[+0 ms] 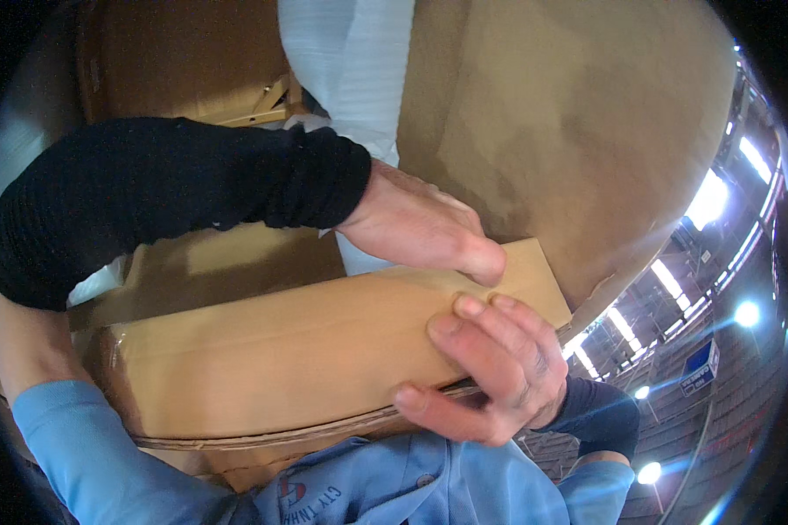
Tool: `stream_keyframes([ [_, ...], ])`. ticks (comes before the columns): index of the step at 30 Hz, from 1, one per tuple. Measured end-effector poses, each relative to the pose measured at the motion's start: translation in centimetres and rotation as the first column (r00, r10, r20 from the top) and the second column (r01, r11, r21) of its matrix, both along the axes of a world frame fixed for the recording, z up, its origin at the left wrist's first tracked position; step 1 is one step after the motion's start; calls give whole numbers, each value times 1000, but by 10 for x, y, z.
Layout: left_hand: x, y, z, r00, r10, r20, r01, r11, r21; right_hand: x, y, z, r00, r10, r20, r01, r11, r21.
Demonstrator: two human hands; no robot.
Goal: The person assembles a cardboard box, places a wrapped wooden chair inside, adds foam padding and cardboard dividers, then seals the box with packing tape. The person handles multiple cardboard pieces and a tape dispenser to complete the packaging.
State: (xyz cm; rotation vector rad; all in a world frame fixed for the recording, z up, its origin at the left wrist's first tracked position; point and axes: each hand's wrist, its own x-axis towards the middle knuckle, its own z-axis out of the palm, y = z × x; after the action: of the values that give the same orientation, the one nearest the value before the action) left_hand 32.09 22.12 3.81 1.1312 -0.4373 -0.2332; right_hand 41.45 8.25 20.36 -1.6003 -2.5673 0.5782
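A long brown cardboard flap (298, 350) lies across the front of a large carton, close to my body. My left hand (425, 227) reaches over from the left to the flap's far edge, near its right end. Its thumb side rests against the cardboard, while the other fingers are hidden. My right hand (499, 367) lies on the right part of the flap with fingers apart, the thumb near the near edge. The two hands are close together but apart. A tall cardboard panel (569, 131) rises behind them.
White foam sheet (346, 61) hangs beyond my left hand, beside the tall panel. Further left is a brown panel (184, 61) with a light wooden bracket (263, 105), inside the carton. Bright ceiling lamps (709, 199) and a blue hanging sign (700, 367) show at the right.
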Motion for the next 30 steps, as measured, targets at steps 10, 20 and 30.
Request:
stream_keyframes([
  [10, 0, 5, -29, 952, -306, 14, 282, 860, -426, 20, 2, 19, 999, -29, 15, 30, 997, -73],
  [20, -9, -1, -28, 922, -350, -165, 205, 803, -560, 15, -3, 6, 997, -79, 10, 80, 996, -50],
  [30, -41, -15, -22, 767, 635, 92, -634, 729, 257, -4, 7, -20, 985, -136, 111, 149, 982, -119],
])
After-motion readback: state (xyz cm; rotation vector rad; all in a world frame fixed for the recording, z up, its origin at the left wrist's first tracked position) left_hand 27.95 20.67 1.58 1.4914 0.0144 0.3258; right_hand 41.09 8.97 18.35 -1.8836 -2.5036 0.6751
